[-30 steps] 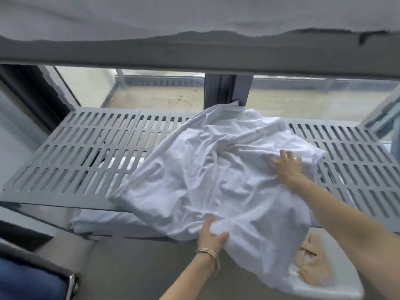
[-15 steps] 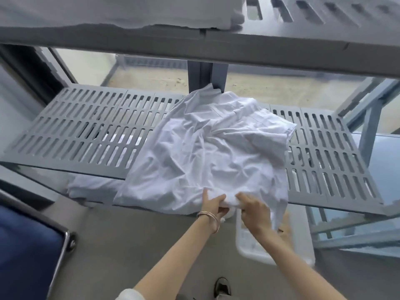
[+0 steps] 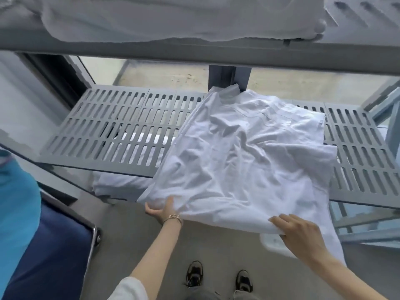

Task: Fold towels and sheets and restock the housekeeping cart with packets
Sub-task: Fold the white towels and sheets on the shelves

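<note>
A crumpled white sheet (image 3: pixel 244 161) lies over the right half of the grey slotted cart shelf (image 3: pixel 121 131), and its near edge hangs past the shelf front. My left hand (image 3: pixel 162 210) grips the sheet's near left corner from below, thumb on top. My right hand (image 3: pixel 300 233) pinches the near right edge of the sheet, which droops down past it. A folded white towel (image 3: pixel 173 20) sits on the top shelf above.
Folded white linen (image 3: pixel 116 187) lies on the lower shelf under the slotted one. A white bin (image 3: pixel 275 243) shows below the sheet at right. A blue bag (image 3: pixel 43 245) with a metal frame stands at left. My shoes (image 3: pixel 218 276) are on the grey floor.
My hands were together at the sheet's near middle half a second ago. They have moved apart to its two near corners, spreading the edge wider. The camera has tilted further down.
</note>
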